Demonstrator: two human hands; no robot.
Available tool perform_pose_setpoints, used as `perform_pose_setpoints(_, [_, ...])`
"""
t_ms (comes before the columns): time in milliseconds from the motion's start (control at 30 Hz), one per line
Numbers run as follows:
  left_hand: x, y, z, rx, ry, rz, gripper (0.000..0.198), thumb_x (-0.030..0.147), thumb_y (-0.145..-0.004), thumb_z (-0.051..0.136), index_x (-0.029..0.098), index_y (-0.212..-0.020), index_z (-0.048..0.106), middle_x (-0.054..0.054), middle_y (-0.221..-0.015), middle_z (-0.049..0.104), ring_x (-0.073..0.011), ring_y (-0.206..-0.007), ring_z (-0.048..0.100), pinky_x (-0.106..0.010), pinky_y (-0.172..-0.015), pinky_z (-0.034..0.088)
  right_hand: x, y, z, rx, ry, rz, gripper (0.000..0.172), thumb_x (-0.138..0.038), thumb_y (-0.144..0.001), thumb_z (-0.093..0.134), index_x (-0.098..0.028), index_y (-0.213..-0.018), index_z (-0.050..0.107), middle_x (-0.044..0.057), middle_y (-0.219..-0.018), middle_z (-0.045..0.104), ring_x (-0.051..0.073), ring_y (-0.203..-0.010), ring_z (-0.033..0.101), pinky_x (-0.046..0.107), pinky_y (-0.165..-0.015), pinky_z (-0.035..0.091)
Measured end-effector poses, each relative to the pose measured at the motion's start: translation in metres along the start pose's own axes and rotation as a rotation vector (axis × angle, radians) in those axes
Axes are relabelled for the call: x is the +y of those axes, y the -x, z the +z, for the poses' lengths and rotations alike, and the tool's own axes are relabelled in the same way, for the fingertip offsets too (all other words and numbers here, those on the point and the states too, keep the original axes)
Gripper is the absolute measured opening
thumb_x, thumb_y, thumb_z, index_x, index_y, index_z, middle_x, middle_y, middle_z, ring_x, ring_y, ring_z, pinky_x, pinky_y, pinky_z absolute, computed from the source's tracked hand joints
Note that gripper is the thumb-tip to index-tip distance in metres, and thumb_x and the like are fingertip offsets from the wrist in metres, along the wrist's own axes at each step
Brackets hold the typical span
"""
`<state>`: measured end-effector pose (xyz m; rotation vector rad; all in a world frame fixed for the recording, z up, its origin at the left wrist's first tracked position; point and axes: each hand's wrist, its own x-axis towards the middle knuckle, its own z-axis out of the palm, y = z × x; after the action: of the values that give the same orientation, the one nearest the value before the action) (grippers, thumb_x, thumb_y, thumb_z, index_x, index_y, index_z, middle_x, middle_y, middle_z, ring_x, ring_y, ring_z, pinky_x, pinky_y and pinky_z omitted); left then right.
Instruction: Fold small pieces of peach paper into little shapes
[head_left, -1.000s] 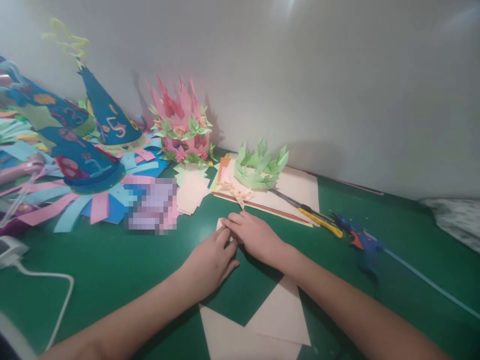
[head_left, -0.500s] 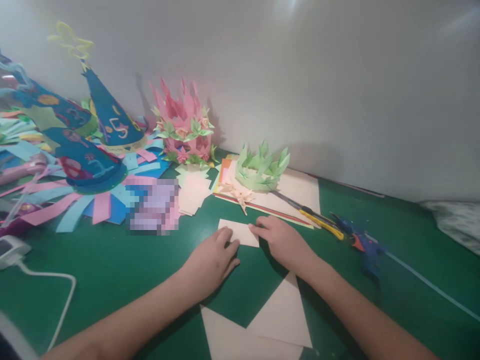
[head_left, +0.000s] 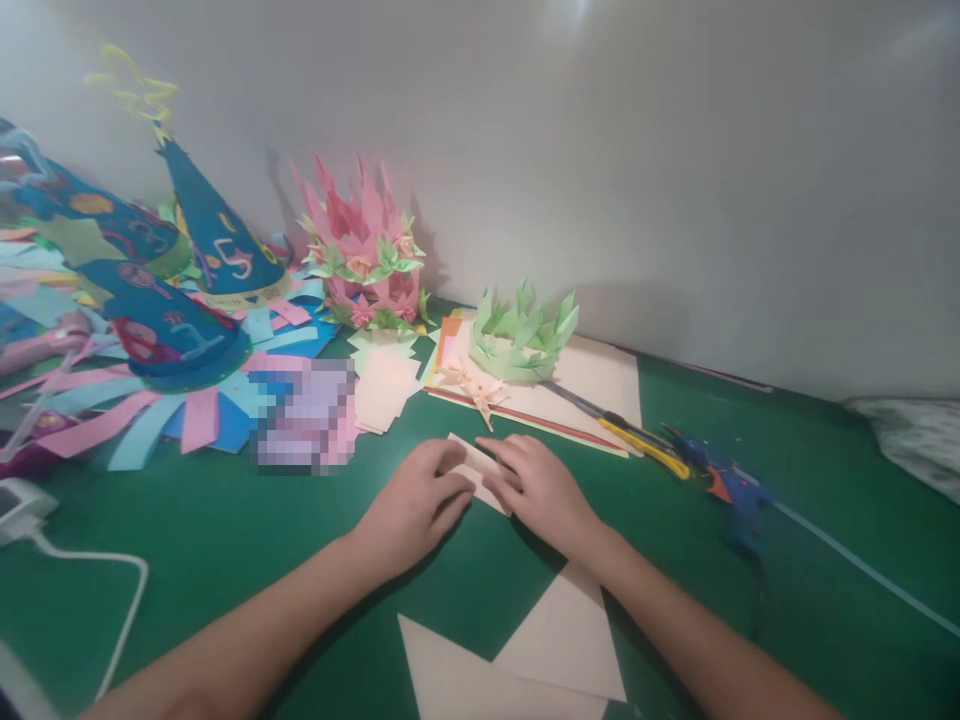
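Observation:
A small pale pink piece of paper [head_left: 480, 463] lies low over the green table, folded along its length and turned at a slant. My left hand [head_left: 414, 502] pinches its left end, thumb below and fingers curled over the top. At its right end, my right hand [head_left: 551, 492] grips it in the same way, thumb and fingers on opposite long edges. The fingers hide both ends of the paper. Two larger pale pink sheets [head_left: 566, 640] overlap on the table between my forearms.
Behind my hands stand a green paper crown [head_left: 517, 350] on stacked paper, a peach folded paper flower [head_left: 474, 383] and pink crowns [head_left: 364, 265]. A yellow utility knife [head_left: 649, 450] and blue glue gun [head_left: 731, 490] lie right. Cone hats [head_left: 217, 235] and a white cable [head_left: 112, 555] are left.
The paper has turned clockwise and looks narrower, with its long edges raised. My right thumb has come onto its near edge, and both hands have closed in around it.

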<state>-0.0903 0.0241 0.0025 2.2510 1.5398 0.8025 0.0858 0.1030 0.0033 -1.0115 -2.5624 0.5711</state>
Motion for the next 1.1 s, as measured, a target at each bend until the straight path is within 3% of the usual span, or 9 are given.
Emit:
perform_pose_setpoints(133, [-0.006,-0.003,0.006,0.184,0.234,-0.180,0.008,0.018,-0.080,0.053,0.020,-0.087,0.051,-0.009,-0.114,0.043,-0.0206,-0.108,0.047,-0.041,-0.091,0.043,0.002,0.000,0.002,-0.021,-0.403,0.188,0.017,-0.024,-0.077,0.054,-0.019,-0.092,0.061,0.001,-0.075,0.059,0.014,-0.064,0.053,0.025,-0.059,0.042])
perform_pose_setpoints(233, [-0.012,-0.006,0.012,0.354,0.527,-0.362,0.032,0.023,-0.076,0.058,0.021,-0.101,0.037,-0.007,-0.111,0.044,-0.0141,-0.092,0.054,-0.034,-0.081,0.048,-0.002,0.000,0.000,-0.051,-0.735,0.290,0.015,-0.028,-0.072,0.060,-0.017,-0.082,0.056,0.000,-0.074,0.058,0.012,-0.064,0.053,0.023,-0.059,0.042])
perform_pose_setpoints(367, [-0.012,-0.011,0.007,0.403,0.817,-0.525,0.043,0.027,-0.072,0.062,0.021,-0.103,0.033,-0.002,-0.097,0.049,-0.0105,-0.080,0.055,-0.026,-0.070,0.048,-0.013,0.003,0.004,-0.019,-0.983,0.343,0.023,-0.035,-0.071,0.062,-0.019,-0.079,0.049,-0.002,-0.071,0.053,0.010,-0.060,0.050,0.021,-0.054,0.040])
perform_pose_setpoints(433, [-0.006,-0.013,0.001,0.352,0.952,-0.606,0.042,0.030,-0.073,0.062,0.021,-0.103,0.034,0.001,-0.087,0.052,-0.0090,-0.071,0.055,-0.024,-0.064,0.047,-0.016,0.005,0.007,0.002,-1.059,0.354,0.025,-0.036,-0.071,0.063,-0.019,-0.080,0.046,-0.003,-0.070,0.052,0.009,-0.058,0.049,0.020,-0.052,0.039])
perform_pose_setpoints(533, [0.000,-0.013,-0.004,0.266,1.041,-0.644,0.035,0.034,-0.074,0.061,0.019,-0.097,0.040,0.005,-0.070,0.052,-0.0067,-0.058,0.051,-0.020,-0.055,0.043,-0.019,0.005,0.008,-0.065,-1.126,0.334,0.029,-0.035,-0.068,0.067,-0.020,-0.083,0.047,-0.003,-0.073,0.054,0.010,-0.062,0.053,0.020,-0.055,0.041])
perform_pose_setpoints(700, [0.001,-0.011,-0.001,0.289,1.017,-0.558,0.033,0.032,-0.070,0.066,0.018,-0.090,0.044,0.006,-0.067,0.050,-0.0062,-0.056,0.048,-0.018,-0.052,0.038,-0.022,-0.002,-0.002,-0.278,-0.996,0.261,0.028,-0.041,-0.076,0.059,-0.016,-0.088,0.057,0.002,-0.079,0.060,0.013,-0.068,0.054,0.023,-0.059,0.041])
perform_pose_setpoints(800, [0.000,-0.010,0.001,0.293,0.976,-0.510,0.030,0.031,-0.070,0.066,0.018,-0.089,0.047,0.004,-0.072,0.051,-0.0067,-0.060,0.049,-0.018,-0.054,0.039,-0.026,-0.006,-0.001,-0.197,-0.899,0.293,0.036,-0.047,-0.079,0.053,-0.012,-0.081,0.062,0.002,-0.071,0.059,0.012,-0.062,0.049,0.022,-0.055,0.038])
perform_pose_setpoints(900, [0.000,-0.011,0.000,0.314,0.983,-0.519,0.029,0.029,-0.068,0.068,0.017,-0.087,0.049,0.003,-0.074,0.052,-0.0069,-0.062,0.049,-0.018,-0.055,0.040,-0.026,-0.006,0.006,-0.118,-0.943,0.354,0.039,-0.049,-0.078,0.054,-0.011,-0.080,0.064,0.001,-0.067,0.057,0.011,-0.059,0.047,0.021,-0.052,0.036])
perform_pose_setpoints(1100, [0.003,-0.013,-0.005,0.301,1.078,-0.649,0.035,0.032,-0.063,0.072,0.017,-0.089,0.055,0.001,-0.074,0.057,-0.0100,-0.066,0.053,-0.020,-0.060,0.042,-0.020,-0.004,0.016,-0.158,-1.070,0.355,0.035,-0.045,-0.075,0.060,-0.012,-0.083,0.067,0.002,-0.072,0.062,0.011,-0.060,0.050,0.022,-0.055,0.038])
